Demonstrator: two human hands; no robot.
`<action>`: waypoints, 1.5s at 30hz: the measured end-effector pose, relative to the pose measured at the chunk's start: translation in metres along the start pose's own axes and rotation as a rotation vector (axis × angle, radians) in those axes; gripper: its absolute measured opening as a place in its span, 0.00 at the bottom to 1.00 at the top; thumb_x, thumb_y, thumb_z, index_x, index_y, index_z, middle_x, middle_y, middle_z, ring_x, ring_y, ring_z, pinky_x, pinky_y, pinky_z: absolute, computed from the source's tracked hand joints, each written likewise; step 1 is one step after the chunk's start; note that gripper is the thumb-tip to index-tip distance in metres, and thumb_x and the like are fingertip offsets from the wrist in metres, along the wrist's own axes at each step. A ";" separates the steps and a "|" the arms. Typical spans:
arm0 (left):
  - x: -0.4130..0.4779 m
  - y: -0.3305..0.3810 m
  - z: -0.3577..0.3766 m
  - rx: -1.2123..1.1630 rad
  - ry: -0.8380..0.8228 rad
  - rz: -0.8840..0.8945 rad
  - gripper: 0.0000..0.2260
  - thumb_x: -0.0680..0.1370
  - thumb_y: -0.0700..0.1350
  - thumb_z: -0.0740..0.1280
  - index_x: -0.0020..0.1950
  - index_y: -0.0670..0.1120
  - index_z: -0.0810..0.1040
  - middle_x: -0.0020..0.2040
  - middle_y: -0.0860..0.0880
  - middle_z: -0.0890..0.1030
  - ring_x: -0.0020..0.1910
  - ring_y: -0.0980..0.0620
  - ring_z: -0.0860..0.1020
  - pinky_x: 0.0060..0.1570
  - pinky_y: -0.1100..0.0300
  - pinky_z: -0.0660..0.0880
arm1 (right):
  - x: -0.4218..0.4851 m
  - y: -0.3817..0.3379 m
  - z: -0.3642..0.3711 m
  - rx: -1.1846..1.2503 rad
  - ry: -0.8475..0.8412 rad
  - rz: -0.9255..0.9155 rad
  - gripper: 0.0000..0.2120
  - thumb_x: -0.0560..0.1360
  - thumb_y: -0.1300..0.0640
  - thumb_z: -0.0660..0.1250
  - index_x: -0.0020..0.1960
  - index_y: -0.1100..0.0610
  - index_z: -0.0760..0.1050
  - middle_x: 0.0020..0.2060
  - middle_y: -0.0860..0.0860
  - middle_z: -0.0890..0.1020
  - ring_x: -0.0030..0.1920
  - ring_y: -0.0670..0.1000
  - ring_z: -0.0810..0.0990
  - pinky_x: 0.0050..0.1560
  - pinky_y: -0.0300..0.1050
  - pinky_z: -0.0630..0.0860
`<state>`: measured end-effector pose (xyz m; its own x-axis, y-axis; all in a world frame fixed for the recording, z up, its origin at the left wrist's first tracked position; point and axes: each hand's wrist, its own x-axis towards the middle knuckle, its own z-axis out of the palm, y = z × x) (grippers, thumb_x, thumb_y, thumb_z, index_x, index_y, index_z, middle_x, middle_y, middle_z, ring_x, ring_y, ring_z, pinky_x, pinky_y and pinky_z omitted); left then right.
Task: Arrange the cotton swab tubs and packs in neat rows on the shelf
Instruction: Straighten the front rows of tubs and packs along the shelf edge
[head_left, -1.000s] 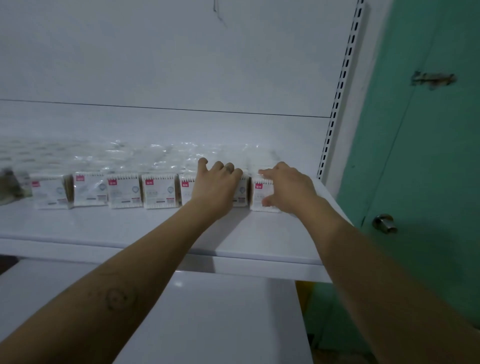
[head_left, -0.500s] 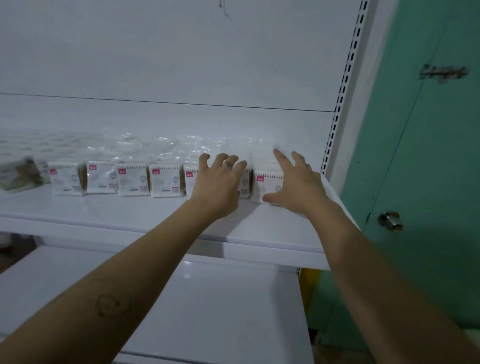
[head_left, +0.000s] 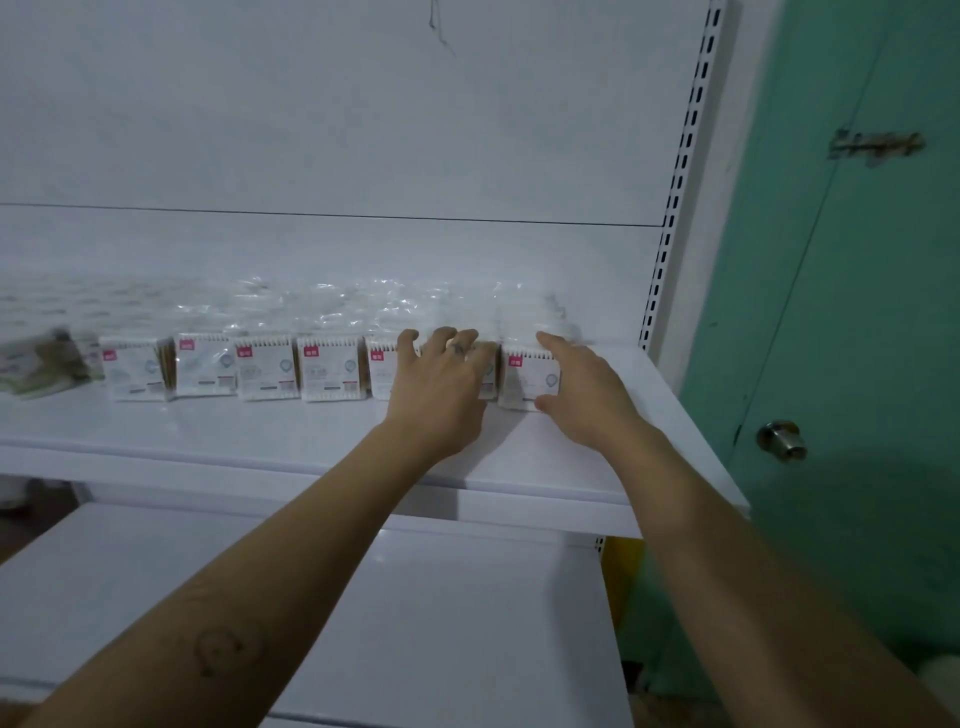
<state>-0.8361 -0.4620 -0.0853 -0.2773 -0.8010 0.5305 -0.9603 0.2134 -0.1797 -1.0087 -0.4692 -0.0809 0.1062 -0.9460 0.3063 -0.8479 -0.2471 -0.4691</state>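
A row of several cotton swab packs (head_left: 330, 368), white with small red labels, stands along the white shelf (head_left: 270, 439). My left hand (head_left: 439, 387) lies over the front of a pack near the row's right end, fingers curled on its top edge. My right hand (head_left: 582, 387) holds the rightmost pack (head_left: 522, 376), thumb at its lower corner and forefinger along its top. More clear-wrapped packs (head_left: 332, 306) lie behind the row, blurred.
A loose, tilted greenish pack (head_left: 41, 366) lies at the row's left end. A slotted upright (head_left: 675, 182) bounds the shelf on the right, with a green door and knob (head_left: 782, 440) beyond. A lower white shelf (head_left: 415, 623) juts out below.
Both hands stay on the two rightmost packs. My right hand's fingers, spread half a second ago, have come down onto the rightmost pack. The view has shifted slightly.
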 end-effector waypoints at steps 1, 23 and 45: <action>0.000 0.000 -0.001 -0.003 0.002 0.008 0.28 0.77 0.53 0.67 0.74 0.51 0.62 0.75 0.48 0.64 0.75 0.46 0.59 0.70 0.40 0.51 | 0.000 0.000 0.000 -0.012 -0.003 -0.003 0.39 0.75 0.57 0.71 0.79 0.46 0.53 0.70 0.54 0.68 0.65 0.54 0.72 0.63 0.46 0.68; -0.101 -0.213 -0.034 0.114 0.042 -0.304 0.29 0.77 0.54 0.68 0.76 0.54 0.62 0.76 0.50 0.63 0.75 0.46 0.59 0.70 0.43 0.54 | -0.002 -0.191 0.094 -0.365 0.093 -0.358 0.35 0.76 0.39 0.64 0.78 0.42 0.52 0.79 0.54 0.47 0.78 0.56 0.42 0.74 0.65 0.37; -0.107 -0.376 0.045 -0.185 0.335 -0.142 0.23 0.61 0.34 0.74 0.54 0.49 0.80 0.56 0.46 0.79 0.54 0.42 0.77 0.46 0.49 0.68 | 0.053 -0.323 0.226 -0.542 0.307 -0.200 0.34 0.75 0.42 0.66 0.77 0.48 0.59 0.77 0.55 0.59 0.78 0.56 0.51 0.70 0.66 0.31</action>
<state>-0.4436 -0.4820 -0.1118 -0.1071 -0.6096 0.7855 -0.9705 0.2356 0.0505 -0.6121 -0.4870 -0.1002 0.2044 -0.7700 0.6045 -0.9773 -0.1955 0.0814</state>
